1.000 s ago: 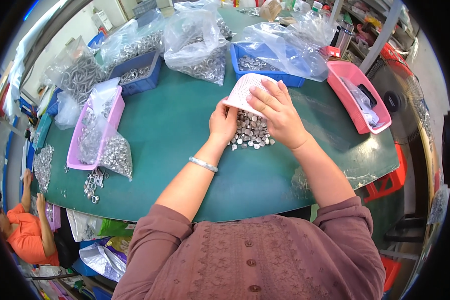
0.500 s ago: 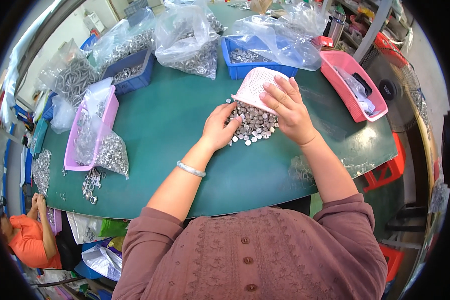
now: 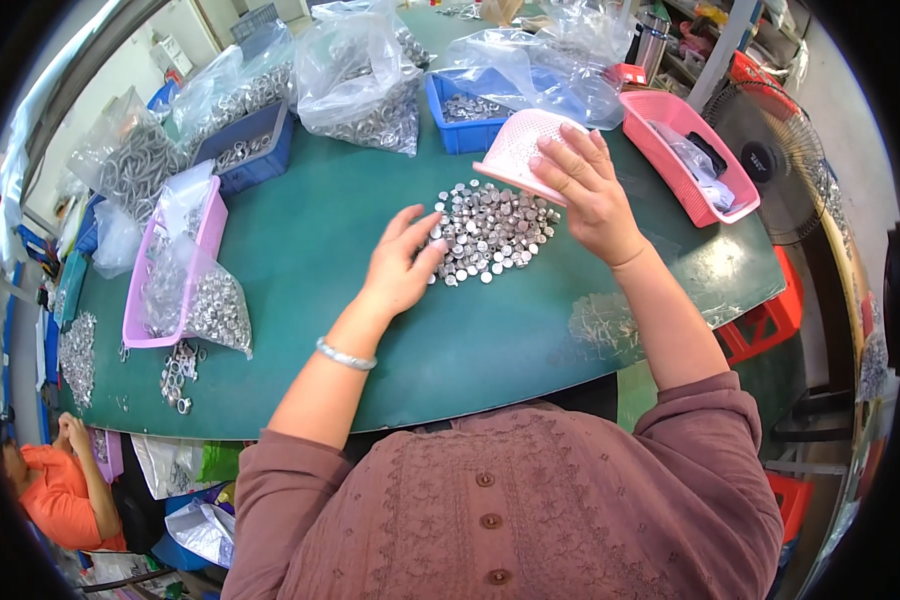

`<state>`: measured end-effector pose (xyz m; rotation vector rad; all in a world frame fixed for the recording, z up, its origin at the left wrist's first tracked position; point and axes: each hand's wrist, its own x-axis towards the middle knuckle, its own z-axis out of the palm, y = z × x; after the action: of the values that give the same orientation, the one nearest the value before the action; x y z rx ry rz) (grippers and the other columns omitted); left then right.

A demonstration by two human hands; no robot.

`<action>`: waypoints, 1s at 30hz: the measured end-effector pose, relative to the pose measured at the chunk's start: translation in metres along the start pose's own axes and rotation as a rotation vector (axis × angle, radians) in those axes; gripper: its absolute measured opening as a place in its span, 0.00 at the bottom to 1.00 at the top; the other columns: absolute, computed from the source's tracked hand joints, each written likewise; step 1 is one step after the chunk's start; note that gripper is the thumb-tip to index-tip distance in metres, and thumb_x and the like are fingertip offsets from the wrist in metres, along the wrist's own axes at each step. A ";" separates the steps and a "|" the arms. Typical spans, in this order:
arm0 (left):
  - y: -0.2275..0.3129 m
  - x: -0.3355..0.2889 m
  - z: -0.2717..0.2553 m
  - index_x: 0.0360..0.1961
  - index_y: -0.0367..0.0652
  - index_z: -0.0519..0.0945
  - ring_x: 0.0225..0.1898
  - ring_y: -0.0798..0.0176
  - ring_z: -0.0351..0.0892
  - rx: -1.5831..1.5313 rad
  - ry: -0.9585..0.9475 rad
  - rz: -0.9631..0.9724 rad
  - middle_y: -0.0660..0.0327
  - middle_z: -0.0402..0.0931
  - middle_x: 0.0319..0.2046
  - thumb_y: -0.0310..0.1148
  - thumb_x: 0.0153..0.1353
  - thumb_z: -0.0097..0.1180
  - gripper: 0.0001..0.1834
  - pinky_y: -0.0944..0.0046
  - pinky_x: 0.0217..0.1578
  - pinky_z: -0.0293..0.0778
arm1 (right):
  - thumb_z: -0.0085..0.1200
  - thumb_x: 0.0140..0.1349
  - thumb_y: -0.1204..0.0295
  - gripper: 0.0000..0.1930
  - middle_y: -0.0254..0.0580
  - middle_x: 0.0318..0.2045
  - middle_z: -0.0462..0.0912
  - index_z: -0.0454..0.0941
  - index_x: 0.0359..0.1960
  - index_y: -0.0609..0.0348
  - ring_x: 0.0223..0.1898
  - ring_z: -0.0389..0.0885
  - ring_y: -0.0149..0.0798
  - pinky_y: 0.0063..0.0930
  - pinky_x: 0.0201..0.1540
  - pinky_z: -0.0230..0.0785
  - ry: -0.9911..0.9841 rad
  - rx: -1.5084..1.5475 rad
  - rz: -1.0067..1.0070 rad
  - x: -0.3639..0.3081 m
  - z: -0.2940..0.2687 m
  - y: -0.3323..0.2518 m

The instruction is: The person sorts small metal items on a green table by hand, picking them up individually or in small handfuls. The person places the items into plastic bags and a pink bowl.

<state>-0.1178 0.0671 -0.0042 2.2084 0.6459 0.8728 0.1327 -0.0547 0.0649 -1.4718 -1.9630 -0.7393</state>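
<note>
the inside of your pink perforated basket [image 3: 523, 150] is mostly hidden; it tilts just beyond the pile of metal pieces [image 3: 495, 235], mouth turned down toward it. your right hand [image 3: 595, 195] is clasped around the basket's side, thumb hard to make out. your left hand [image 3: 402, 258] is spread wide at the pile's left edge, a little blurred; you can't tell whether its fingertips touch the pieces. beyond the pile, a clear plastic bag [image 3: 560, 82] covers part of the blue tray [image 3: 462, 138]. far left of the pile, a co-worker in orange [image 3: 65, 505] is partly cut off by the dark rim.

the pieces are small, silvery and shiny, many with round flat faces. under the pile, the green tabletop [image 3: 320, 225] is smooth, scuffed bare toward the pile's near right.
</note>
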 end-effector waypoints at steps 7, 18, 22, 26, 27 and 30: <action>-0.001 -0.107 -0.092 0.43 0.38 0.77 0.47 0.53 0.69 0.503 0.664 -0.053 0.54 0.71 0.41 0.26 0.53 0.60 0.14 0.57 0.51 0.65 | 0.46 0.51 0.86 0.27 0.39 0.58 0.73 0.77 0.53 0.47 0.65 0.63 0.46 0.45 0.69 0.42 0.070 -0.104 0.037 0.003 -0.019 0.018; -0.046 -0.136 -0.145 0.70 0.45 0.44 0.36 0.56 0.71 0.503 0.654 -0.662 0.42 0.57 0.52 0.25 0.45 0.68 0.56 0.58 0.43 0.72 | 0.54 0.48 0.86 0.27 0.44 0.44 0.81 0.73 0.55 0.62 0.43 0.80 0.37 0.30 0.47 0.74 -0.215 1.410 0.896 0.108 0.084 -0.102; -0.059 -0.125 -0.144 0.70 0.46 0.45 0.33 0.54 0.74 0.546 0.622 -0.577 0.41 0.58 0.52 0.21 0.48 0.65 0.53 0.59 0.42 0.74 | 0.55 0.55 0.81 0.27 0.53 0.49 0.78 0.67 0.58 0.69 0.50 0.77 0.41 0.31 0.53 0.70 -0.407 1.308 1.017 0.102 0.132 -0.133; -0.072 -0.114 -0.148 0.70 0.47 0.46 0.34 0.52 0.75 0.561 0.628 -0.575 0.40 0.59 0.52 0.21 0.49 0.64 0.51 0.59 0.42 0.74 | 0.51 0.62 0.60 0.30 0.60 0.52 0.75 0.64 0.60 0.70 0.53 0.75 0.51 0.36 0.56 0.66 -0.455 1.053 0.680 0.095 0.136 -0.119; -0.076 -0.115 -0.151 0.70 0.47 0.46 0.36 0.50 0.75 0.647 0.641 -0.480 0.39 0.59 0.52 0.21 0.49 0.64 0.50 0.60 0.42 0.75 | 0.51 0.63 0.59 0.29 0.59 0.53 0.74 0.65 0.59 0.67 0.55 0.73 0.53 0.39 0.57 0.64 -0.388 0.854 0.443 0.087 0.132 -0.107; -0.078 -0.118 -0.160 0.69 0.47 0.47 0.38 0.50 0.73 0.629 0.617 -0.485 0.39 0.59 0.52 0.21 0.48 0.64 0.51 0.60 0.42 0.74 | 0.51 0.64 0.60 0.23 0.54 0.54 0.71 0.69 0.57 0.58 0.58 0.66 0.56 0.44 0.62 0.56 -0.598 0.431 0.068 0.046 0.114 -0.086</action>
<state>-0.3270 0.1062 -0.0203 2.0978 1.8750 1.1967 0.0257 0.0367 0.0126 -1.5801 -2.2871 0.1904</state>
